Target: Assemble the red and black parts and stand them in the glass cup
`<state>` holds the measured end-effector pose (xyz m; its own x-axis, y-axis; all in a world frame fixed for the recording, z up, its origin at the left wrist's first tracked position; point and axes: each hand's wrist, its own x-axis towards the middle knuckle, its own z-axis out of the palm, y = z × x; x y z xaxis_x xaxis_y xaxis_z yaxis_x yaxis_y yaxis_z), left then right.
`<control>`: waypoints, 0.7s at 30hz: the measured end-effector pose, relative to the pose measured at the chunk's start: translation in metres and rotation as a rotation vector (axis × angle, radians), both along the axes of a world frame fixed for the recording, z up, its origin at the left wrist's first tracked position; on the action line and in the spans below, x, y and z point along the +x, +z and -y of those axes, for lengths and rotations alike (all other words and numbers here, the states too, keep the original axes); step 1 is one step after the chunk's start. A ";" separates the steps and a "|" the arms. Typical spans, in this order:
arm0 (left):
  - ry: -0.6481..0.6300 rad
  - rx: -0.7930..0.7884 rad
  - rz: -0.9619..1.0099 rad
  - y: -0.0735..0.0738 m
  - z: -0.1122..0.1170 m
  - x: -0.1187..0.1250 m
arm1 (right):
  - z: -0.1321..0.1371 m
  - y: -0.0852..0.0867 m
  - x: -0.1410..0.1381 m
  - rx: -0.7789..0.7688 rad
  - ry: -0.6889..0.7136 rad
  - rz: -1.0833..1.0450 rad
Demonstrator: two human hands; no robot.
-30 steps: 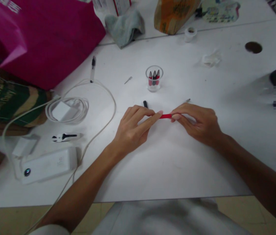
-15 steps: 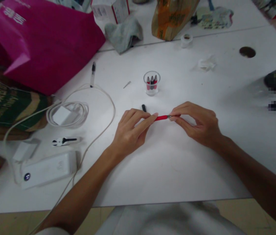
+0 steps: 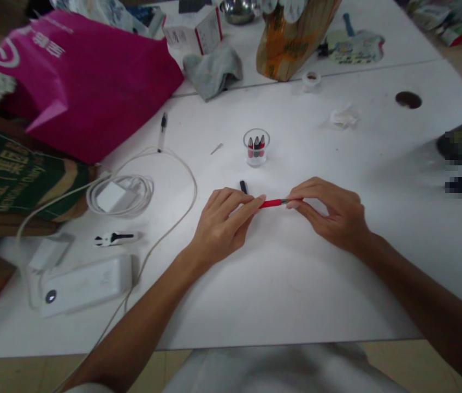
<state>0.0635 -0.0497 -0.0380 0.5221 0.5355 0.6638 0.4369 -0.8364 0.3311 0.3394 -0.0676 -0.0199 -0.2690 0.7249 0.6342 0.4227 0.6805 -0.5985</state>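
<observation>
"White counter [image 3: 296, 295] under it all, and a pink bag [image 3: 104, 87] at the far left. Why there?"

"Perhaps for elbow room. The power bank [image 3: 87, 284] lies off to the left too."

"And the hands?"

"Left hand [image 3: 225, 221] and right hand [image 3: 333, 213] face each other over the middle, both narrowed to fingertip pinches, probably because what they hold is so thin."

"What's beyond them?"

"A clear cup [image 3: 256, 161], upright, with red and black pen parts [image 3: 256, 144] inside, tips up. Its wall likely props them."

"And the thing held?"

"A red pen [image 3: 271, 203], crosswise between the hands: the left has the barrel, the right the grey tip. Gripping both ends should steady it. Whether the right fingers hide another part, I can't tell."

"Anything smaller?"

"A black piece [image 3: 243, 187] just past the left fingers, apparently partly hidden by them."
</observation>
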 end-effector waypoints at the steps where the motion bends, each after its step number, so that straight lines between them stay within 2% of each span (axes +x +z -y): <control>1: 0.002 0.001 -0.003 0.000 0.000 0.000 | 0.000 0.000 0.000 -0.006 0.003 0.007; 9: -0.013 0.011 0.000 0.005 0.000 0.001 | 0.002 -0.003 0.001 0.006 -0.009 -0.003; 21: -0.005 0.043 0.004 0.004 0.000 0.001 | 0.002 -0.003 0.000 0.024 -0.007 -0.009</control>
